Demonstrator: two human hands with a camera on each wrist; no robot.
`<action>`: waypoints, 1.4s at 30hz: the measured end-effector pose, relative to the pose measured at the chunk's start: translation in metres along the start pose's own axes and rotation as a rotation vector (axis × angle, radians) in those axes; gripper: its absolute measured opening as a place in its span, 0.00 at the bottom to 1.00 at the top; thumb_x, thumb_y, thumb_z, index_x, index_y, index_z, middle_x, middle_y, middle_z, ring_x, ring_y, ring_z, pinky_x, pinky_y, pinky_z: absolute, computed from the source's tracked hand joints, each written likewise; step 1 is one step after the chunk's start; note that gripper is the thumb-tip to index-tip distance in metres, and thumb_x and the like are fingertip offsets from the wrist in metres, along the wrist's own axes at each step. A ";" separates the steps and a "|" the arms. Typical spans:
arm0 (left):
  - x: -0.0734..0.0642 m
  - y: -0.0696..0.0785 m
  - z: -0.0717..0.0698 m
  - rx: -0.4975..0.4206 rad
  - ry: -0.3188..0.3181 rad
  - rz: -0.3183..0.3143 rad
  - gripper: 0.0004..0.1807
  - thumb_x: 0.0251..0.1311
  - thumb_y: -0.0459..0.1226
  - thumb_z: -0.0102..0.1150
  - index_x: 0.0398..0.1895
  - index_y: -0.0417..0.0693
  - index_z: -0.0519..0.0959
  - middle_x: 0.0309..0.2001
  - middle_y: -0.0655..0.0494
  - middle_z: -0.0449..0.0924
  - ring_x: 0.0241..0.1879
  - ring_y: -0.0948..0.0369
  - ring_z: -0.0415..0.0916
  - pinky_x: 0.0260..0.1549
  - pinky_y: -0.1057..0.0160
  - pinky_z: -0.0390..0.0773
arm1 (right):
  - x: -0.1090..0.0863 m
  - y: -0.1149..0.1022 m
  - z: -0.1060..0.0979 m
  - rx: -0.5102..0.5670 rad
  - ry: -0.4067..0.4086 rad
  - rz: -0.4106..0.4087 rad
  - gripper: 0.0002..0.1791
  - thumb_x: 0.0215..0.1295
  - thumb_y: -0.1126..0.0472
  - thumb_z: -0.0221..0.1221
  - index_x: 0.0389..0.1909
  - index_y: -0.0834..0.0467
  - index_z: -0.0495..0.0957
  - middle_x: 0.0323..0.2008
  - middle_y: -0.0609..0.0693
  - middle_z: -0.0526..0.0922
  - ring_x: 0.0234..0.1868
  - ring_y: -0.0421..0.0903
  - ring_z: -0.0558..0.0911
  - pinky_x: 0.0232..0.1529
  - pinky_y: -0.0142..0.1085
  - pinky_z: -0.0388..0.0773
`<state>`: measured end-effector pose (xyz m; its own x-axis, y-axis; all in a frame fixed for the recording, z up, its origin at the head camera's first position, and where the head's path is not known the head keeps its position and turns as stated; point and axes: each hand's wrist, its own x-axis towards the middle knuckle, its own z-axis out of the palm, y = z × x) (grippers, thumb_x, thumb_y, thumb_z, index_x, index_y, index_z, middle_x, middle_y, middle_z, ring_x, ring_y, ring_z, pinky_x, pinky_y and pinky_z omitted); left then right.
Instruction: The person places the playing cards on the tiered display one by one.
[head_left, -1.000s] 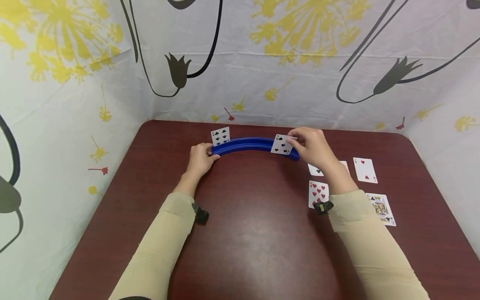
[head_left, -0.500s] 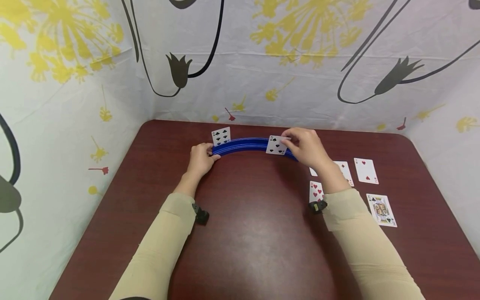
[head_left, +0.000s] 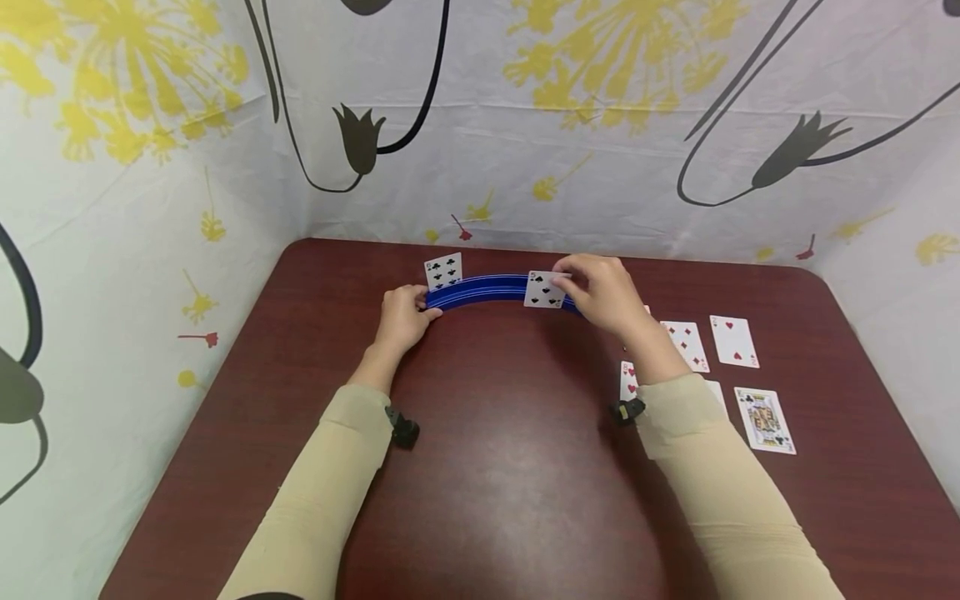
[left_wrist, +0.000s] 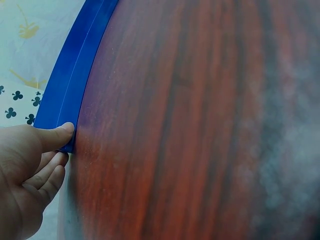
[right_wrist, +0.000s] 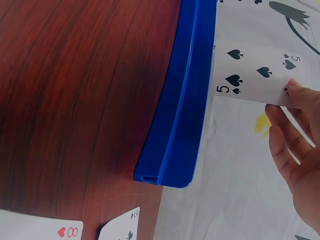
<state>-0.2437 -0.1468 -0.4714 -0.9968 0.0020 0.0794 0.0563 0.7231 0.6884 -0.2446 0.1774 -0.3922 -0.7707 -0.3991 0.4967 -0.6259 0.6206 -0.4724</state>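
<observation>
A curved blue card holder (head_left: pixel 480 292) stands toward the back of the table. My left hand (head_left: pixel 401 318) pinches its left end, thumb (left_wrist: pixel 60 134) on the front face and the other fingers curled at the end. Just beside that hand, the six of clubs (head_left: pixel 444 272) stands upright in the holder, slightly tilted. Between thumb and fingers my right hand (head_left: pixel 602 293) pinches the five of spades (right_wrist: pixel 252 72) by a corner. In the head view this card overlaps the right part of the holder, face toward me. The right wrist view has the card's lower edge right at the holder's edge.
At the right lie several face-up cards, among them the eight of hearts (head_left: pixel 627 383), a diamonds card (head_left: pixel 686 346), the two of hearts (head_left: pixel 735 342) and the king of clubs (head_left: pixel 765 421). My right forearm partly covers some. A patterned cloth (head_left: pixel 480 200) hangs behind the table (head_left: pixel 495 467).
My right hand has moved left along the holder with the five of spades, uncovering more of the diamonds card. The left hand keeps its hold on the holder's end.
</observation>
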 end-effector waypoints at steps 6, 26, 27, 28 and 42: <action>0.000 0.000 0.000 0.001 -0.002 -0.003 0.26 0.61 0.36 0.71 0.61 0.34 0.79 0.52 0.38 0.82 0.49 0.49 0.82 0.51 0.52 0.82 | 0.003 -0.003 0.004 0.012 -0.011 0.014 0.04 0.64 0.65 0.69 0.36 0.62 0.86 0.32 0.53 0.87 0.31 0.49 0.81 0.36 0.43 0.77; -0.001 0.001 -0.001 0.013 -0.002 0.005 0.26 0.61 0.35 0.71 0.61 0.33 0.79 0.52 0.37 0.82 0.48 0.49 0.82 0.50 0.52 0.82 | 0.010 -0.012 0.019 0.039 -0.053 0.015 0.04 0.65 0.65 0.68 0.38 0.61 0.86 0.35 0.54 0.87 0.36 0.49 0.84 0.40 0.46 0.79; -0.001 0.001 -0.001 0.014 -0.003 0.006 0.26 0.61 0.35 0.71 0.61 0.33 0.79 0.52 0.37 0.82 0.48 0.49 0.82 0.50 0.52 0.82 | 0.011 -0.013 0.020 0.041 -0.055 0.013 0.04 0.65 0.65 0.68 0.38 0.62 0.86 0.36 0.54 0.88 0.36 0.49 0.84 0.41 0.46 0.80; -0.001 0.002 -0.001 0.013 -0.004 0.005 0.26 0.61 0.35 0.71 0.61 0.33 0.79 0.52 0.37 0.82 0.48 0.49 0.82 0.50 0.52 0.82 | 0.011 -0.013 0.021 0.043 -0.056 0.011 0.04 0.65 0.65 0.68 0.38 0.62 0.86 0.36 0.54 0.88 0.36 0.49 0.85 0.41 0.46 0.80; 0.001 0.000 0.000 0.000 0.001 0.006 0.26 0.61 0.35 0.72 0.61 0.33 0.79 0.51 0.38 0.82 0.48 0.49 0.82 0.50 0.53 0.82 | 0.020 -0.023 0.034 0.043 -0.095 -0.022 0.05 0.66 0.66 0.67 0.41 0.62 0.86 0.40 0.55 0.88 0.38 0.50 0.85 0.42 0.46 0.81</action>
<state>-0.2444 -0.1470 -0.4713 -0.9964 0.0056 0.0845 0.0624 0.7231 0.6880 -0.2496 0.1324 -0.3960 -0.7630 -0.4758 0.4375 -0.6461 0.5823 -0.4934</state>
